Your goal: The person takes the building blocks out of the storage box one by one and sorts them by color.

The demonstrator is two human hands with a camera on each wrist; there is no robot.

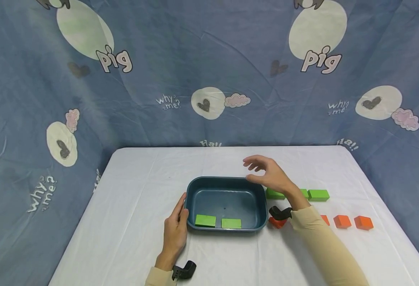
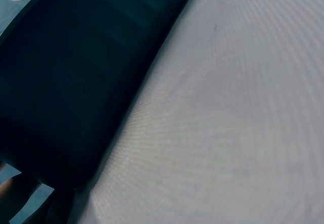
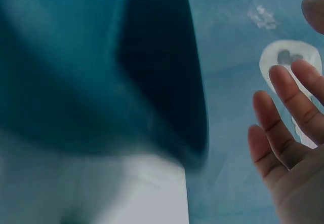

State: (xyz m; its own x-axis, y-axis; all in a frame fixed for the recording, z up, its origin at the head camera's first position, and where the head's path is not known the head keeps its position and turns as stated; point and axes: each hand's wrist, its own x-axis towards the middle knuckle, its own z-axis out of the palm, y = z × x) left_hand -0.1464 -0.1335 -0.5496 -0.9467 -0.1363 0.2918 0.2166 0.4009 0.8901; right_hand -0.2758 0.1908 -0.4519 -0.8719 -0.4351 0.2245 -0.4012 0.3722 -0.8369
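Note:
A dark blue plastic bin (image 1: 225, 182) sits on the white-covered table with two green blocks inside, one a left green block (image 1: 205, 220) and one a right green block (image 1: 231, 223), both along its near wall. My left hand (image 1: 175, 232) rests against the bin's left wall with its fingers extended; the left wrist view shows the bin's side (image 2: 76, 82) large and dark. Over the bin's back right corner, my right hand (image 1: 271, 174) is raised with fingers spread and loosely bent, holding nothing. The right wrist view also shows this hand (image 3: 293, 153) empty beside the blurred bin (image 3: 55, 82).
Right of the bin lies a row of green blocks, including a far green block (image 1: 318, 195), partly covered by my right arm. Nearer is a row of several orange blocks, among them an orange block (image 1: 342, 221). A printed blue cloth (image 1: 181, 47) hangs behind the table.

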